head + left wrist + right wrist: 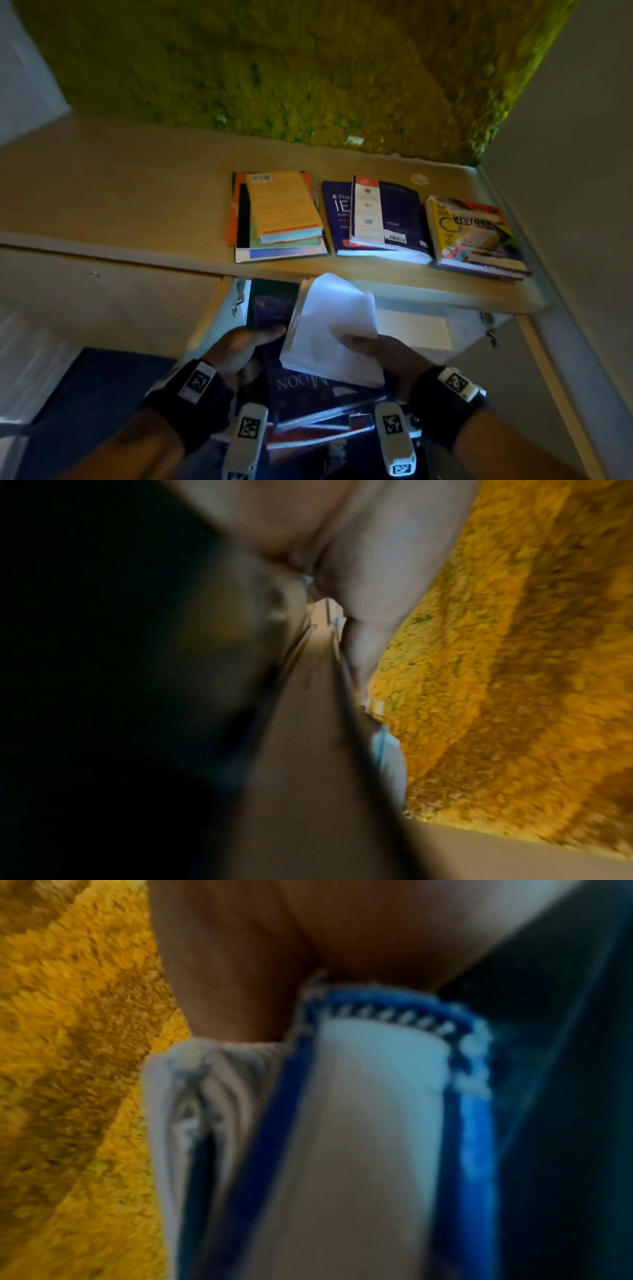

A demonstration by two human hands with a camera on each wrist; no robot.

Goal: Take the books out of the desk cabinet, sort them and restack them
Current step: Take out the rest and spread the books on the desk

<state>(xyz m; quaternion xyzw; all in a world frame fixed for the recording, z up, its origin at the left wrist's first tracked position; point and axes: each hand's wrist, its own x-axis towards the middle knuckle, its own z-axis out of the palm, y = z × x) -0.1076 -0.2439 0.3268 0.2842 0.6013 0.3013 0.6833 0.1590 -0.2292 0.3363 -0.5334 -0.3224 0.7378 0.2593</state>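
Books in our lap (318, 404) — stiff, weighty, slick-covered — we judge best gripped at spines; left hand (239, 346) clasps a dark volume (270, 305), right hand (380, 353) pinches white pages (332, 322).

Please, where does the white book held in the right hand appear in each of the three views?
Head: the white book is at bottom centre, and the right hand pinches its near corner.
Left wrist: only a pale sliver shows at centre right; I cannot tell whether it is this book.
Right wrist: it fills the centre, with blue edges.
Shared landmark: the yellow-green mossy wall.
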